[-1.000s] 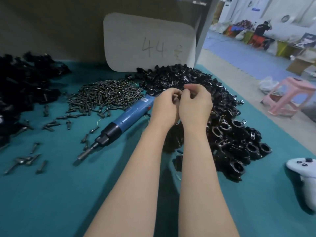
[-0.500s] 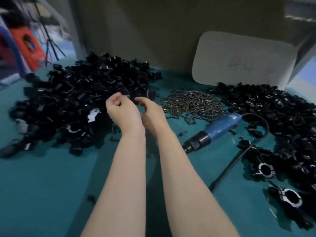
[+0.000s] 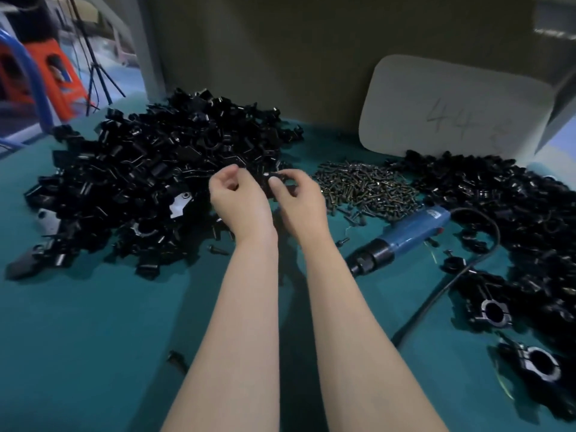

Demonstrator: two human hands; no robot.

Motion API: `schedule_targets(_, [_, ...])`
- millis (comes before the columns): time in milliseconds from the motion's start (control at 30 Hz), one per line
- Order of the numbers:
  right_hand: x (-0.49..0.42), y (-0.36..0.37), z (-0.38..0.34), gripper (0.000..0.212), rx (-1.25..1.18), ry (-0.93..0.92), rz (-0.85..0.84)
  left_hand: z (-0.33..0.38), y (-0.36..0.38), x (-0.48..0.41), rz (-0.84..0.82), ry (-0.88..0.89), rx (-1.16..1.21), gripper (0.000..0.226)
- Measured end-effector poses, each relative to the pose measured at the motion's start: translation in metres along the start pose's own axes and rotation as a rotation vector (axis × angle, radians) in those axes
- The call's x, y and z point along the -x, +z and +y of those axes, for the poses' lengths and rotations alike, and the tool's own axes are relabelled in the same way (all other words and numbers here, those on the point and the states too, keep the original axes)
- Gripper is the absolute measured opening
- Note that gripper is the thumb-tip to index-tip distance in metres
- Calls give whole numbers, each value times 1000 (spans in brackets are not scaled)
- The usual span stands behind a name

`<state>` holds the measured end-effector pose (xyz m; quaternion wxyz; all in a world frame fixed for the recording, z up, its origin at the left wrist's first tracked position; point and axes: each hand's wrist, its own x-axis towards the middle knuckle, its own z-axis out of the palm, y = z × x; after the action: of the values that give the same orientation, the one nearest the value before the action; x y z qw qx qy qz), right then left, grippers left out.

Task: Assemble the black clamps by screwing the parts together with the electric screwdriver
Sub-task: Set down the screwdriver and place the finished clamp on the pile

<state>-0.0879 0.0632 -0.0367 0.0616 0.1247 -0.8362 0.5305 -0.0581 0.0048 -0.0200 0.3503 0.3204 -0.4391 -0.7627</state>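
Observation:
My left hand and my right hand are raised side by side at the right edge of a big pile of loose black clamp parts. Both pinch a small black clamp part between their fingertips. A heap of dark screws lies just right of my hands. Further right, the blue electric screwdriver lies on the teal table, its black tip pointing down-left and its cable looping round. A pile of black clamps fills the right side.
A white card marked 44 leans on the back wall. Single screws lie loose near the left pile and one black bit sits by my left forearm. A tripod and orange box stand beyond the table at far left.
My view and both hands have swung left, from the right clamp pile over to the left pile of loose parts. My fingers now pinch a black part at that pile's edge.

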Motion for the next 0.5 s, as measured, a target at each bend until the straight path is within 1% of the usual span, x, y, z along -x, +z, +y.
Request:
schedule_targets(67, [-1, -23, 1, 29, -64, 18, 80, -4, 4, 7, -54, 14, -56, 13])
schedule_targets(133, [-2, -48, 2, 26, -65, 11, 96, -8, 11, 14, -175, -27, -146, 13])
schedule_targets(200, [0, -73, 5, 23, -12, -22, 73, -12, 22, 24, -363, -182, -186, 14])
schedule_targets(267, [3, -93, 11, 27, 45, -35, 64, -16, 33, 37, -531, -353, -135, 24])
schedule_targets(300, [5, -101, 15, 28, 66, -34, 71, -18, 39, 44, -581, -396, -102, 29])
schedule_targets(367, [8, -116, 23, 31, 78, -8, 87, -26, 50, 56, -657, -382, -109, 31])
schedule_targets(433, [10, -133, 32, 31, 47, 34, 103, -34, 63, 70, -731, -342, -151, 23])
schedule_targets(500, [10, -149, 42, 30, 1, 91, 169, -45, 78, 85, -783, -352, -134, 17])
